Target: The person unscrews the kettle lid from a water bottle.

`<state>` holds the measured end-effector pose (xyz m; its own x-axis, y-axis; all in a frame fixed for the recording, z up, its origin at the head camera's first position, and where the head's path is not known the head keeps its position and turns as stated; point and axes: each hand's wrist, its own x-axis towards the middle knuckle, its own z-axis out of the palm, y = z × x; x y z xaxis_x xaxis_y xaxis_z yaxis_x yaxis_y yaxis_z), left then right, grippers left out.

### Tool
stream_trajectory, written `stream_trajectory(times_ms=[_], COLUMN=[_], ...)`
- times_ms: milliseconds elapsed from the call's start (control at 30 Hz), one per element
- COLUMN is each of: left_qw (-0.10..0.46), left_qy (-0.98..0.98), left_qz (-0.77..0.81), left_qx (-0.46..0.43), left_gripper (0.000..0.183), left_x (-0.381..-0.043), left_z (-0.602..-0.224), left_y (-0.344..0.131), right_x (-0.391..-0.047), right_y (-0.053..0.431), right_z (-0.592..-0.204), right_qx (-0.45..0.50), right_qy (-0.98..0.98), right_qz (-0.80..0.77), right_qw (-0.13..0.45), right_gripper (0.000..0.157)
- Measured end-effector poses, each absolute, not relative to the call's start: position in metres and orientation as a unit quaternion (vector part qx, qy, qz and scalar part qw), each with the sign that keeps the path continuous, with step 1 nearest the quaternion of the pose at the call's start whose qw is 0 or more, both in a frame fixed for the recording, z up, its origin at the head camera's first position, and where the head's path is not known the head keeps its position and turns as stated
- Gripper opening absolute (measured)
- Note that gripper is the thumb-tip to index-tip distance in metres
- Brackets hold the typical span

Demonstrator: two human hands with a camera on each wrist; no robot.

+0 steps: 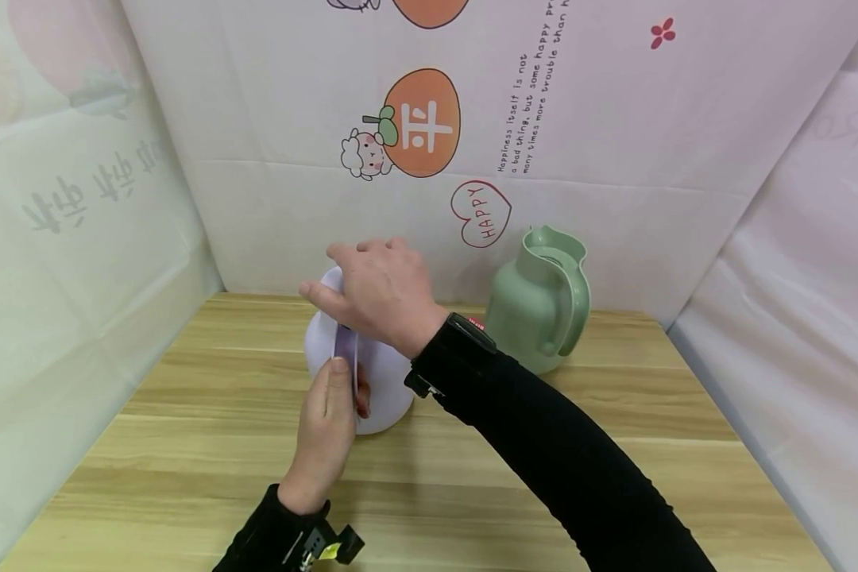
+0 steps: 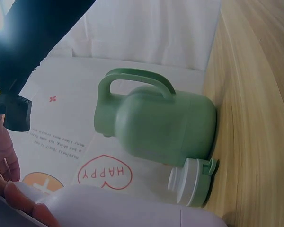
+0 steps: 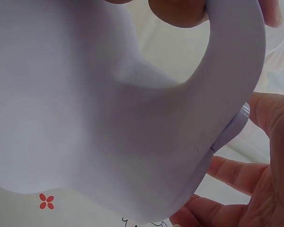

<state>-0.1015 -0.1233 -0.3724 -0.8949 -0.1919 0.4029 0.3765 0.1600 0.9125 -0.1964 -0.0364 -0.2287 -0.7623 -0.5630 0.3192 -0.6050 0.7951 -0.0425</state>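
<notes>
A lavender vacuum jug (image 1: 386, 389) stands upright on the wooden table, its handle toward me. My left hand (image 1: 329, 421) grips that handle, the thumb along its outside and the fingers curled through it. Over the mouth of the jug, my right hand (image 1: 389, 294) holds the lid (image 3: 234, 125) from above; its thumb and fingers are spread to either side, and the palm hides most of the lid in the head view. To the right stands a sage-green vacuum jug (image 2: 156, 123) with its mouth uncovered. Neither hand touches it.
Beside the green jug sits a green-and-white stopper (image 2: 191, 182), upside down on the table (image 1: 472, 485). A small red patch (image 1: 477, 323) shows behind my right wrist. Printed white cloth (image 1: 615, 143) walls off the back and both sides.
</notes>
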Motion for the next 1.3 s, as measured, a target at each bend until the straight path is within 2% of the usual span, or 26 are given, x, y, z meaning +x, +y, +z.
stream_trajectory(times_ms=[400, 833, 1300], left_qw=[0.223, 0.221, 0.229], left_qy=[-0.728, -0.728, -0.73], left_qz=[-0.644, -0.646, -0.64], left_qx=[-0.072, -0.069, -0.072], left_gripper=[0.048, 0.047, 0.046], left_x=[-0.102, -0.102, -0.103], left_z=[-0.373, -0.372, -0.372], left_y=[-0.124, -0.125, -0.125], right_x=[-0.195, -0.197, -0.195], right_y=[-0.041, -0.04, -0.048], right_z=[-0.234, -0.236, -0.224], right_qx=[0.304, 0.298, 0.245], right_qy=[-0.938, -0.938, -0.964], right_qz=[0.042, 0.05, 0.036], right_qw=[0.161, 0.17, 0.098], right_gripper=[0.062, 0.049, 0.048])
